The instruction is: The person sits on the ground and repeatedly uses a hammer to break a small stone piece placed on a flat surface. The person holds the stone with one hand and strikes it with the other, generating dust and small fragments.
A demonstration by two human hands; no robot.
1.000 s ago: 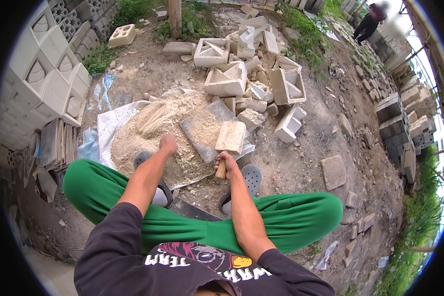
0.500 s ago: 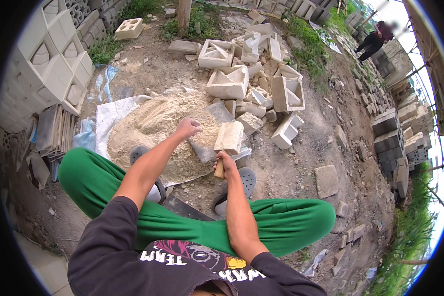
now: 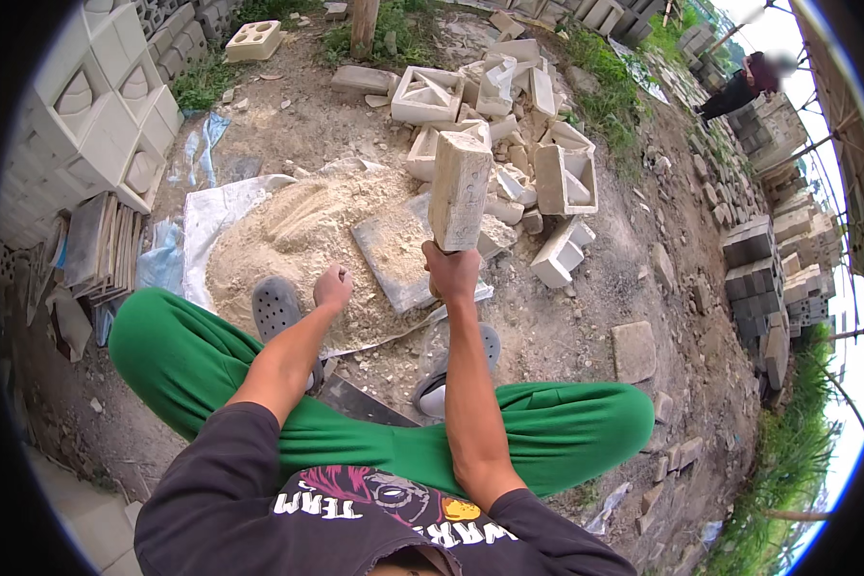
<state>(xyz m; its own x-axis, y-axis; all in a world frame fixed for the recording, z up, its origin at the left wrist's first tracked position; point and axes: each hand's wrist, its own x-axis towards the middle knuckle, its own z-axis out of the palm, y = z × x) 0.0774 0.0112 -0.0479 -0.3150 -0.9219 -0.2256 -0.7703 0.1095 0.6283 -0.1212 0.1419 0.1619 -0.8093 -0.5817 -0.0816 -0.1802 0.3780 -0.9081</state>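
Observation:
My right hand grips the handle of a heavy block-headed mallet, raised so its pale, worn head covers part of the rubble behind it. My left hand is curled over the near part of a heap of pale crushed rubble and powder; whatever its fingers may hold is hidden. Under the heap lies a white sheet. A flat grey slab with crumbs on it rests between the heap and the mallet. My feet, in grey clogs, are by the near edge of the sheet.
Broken cream blocks are piled just beyond the slab. Patterned blocks are stacked at the left, above leaning thin boards. Grey blocks stand at the right. Another person is far off at the upper right.
The mallet has risen from low over the slab's right edge, its head swinging up and away from me. My left hand has drawn back from the slab, toward me and leftward.

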